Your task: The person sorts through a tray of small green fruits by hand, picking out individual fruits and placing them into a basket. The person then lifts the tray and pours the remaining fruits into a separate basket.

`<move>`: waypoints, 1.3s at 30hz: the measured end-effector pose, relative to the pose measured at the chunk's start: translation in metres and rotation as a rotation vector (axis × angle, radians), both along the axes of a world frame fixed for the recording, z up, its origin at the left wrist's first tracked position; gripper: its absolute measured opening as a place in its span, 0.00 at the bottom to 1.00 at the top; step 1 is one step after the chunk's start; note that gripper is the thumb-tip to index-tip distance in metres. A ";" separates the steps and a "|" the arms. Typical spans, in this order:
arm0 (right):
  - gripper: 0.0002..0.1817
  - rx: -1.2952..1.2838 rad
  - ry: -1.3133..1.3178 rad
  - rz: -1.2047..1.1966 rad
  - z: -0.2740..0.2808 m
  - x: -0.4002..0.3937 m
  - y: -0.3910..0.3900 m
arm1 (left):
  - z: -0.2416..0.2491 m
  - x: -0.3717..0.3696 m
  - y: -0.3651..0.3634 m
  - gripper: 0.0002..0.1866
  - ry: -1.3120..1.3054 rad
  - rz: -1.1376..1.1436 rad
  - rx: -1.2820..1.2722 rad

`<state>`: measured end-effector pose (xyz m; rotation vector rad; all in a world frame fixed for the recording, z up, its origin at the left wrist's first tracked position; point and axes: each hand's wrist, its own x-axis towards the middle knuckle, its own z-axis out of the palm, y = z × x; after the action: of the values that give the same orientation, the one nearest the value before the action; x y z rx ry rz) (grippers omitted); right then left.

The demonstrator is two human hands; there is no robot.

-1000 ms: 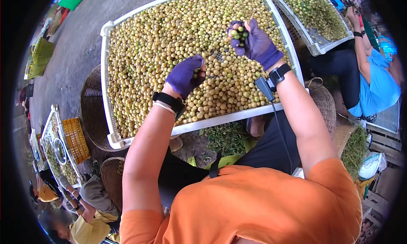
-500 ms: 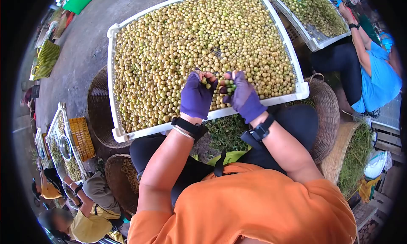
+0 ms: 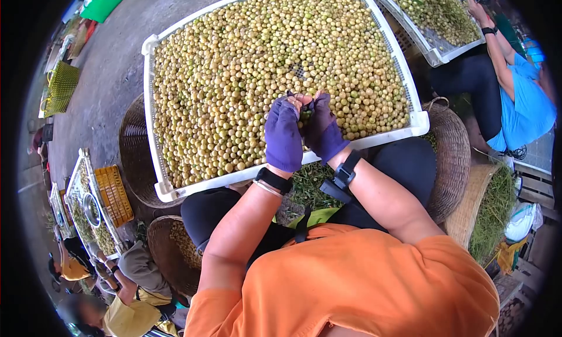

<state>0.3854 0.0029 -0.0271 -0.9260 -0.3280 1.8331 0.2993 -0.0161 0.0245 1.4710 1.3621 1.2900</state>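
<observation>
Small round fruits (image 3: 222,85) fill the white tray (image 3: 419,124) at upper centre, beneath and beyond the hands; left hand (image 3: 284,133) and right hand (image 3: 323,129) meet, fingers curled, though what they pinch I cannot tell

Large tray (image 3: 222,180): before the person (image 3: 345,278)
Fruits (image 3: 222,73): in the large tray
Second tray (image 3: 436,59): beside the large tray, far right
Left basket (image 3: 132,138): at the large tray's left side
Right basket (image 3: 456,155): right of the person's knee
Crate (image 3: 114,193): far left, beside a third tray (image 3: 120,246)
Stems (image 3: 492,211): right of the right basket
</observation>
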 end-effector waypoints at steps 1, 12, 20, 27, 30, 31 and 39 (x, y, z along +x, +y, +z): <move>0.40 -0.104 0.042 -0.028 0.008 0.000 0.000 | -0.005 0.000 0.002 0.14 -0.021 -0.006 0.064; 0.11 0.081 0.004 -0.021 0.017 0.032 0.011 | -0.001 -0.049 0.011 0.05 -0.664 -0.247 -0.229; 0.13 0.415 -0.227 -0.425 0.129 0.261 -0.031 | -0.028 -0.017 -0.086 0.25 0.970 -1.122 -0.288; 0.20 -0.203 -1.076 -0.488 0.028 0.399 -0.131 | -0.052 0.002 -0.085 0.19 1.333 -0.933 0.028; 0.24 -0.142 -1.627 -0.185 0.026 0.414 -0.135 | -0.058 -0.004 -0.088 0.11 1.195 -0.769 0.434; 0.25 -0.099 -1.544 -0.249 0.024 0.418 -0.129 | -0.056 -0.002 -0.090 0.12 1.265 -0.879 0.264; 0.24 0.718 -0.475 0.031 0.187 0.211 0.003 | -0.011 -0.050 0.006 0.14 1.156 -0.551 -0.302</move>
<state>0.5968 0.0060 0.1599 -0.8184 -1.2079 1.3312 0.2491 -0.0106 0.0137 2.2383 1.5027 -0.2202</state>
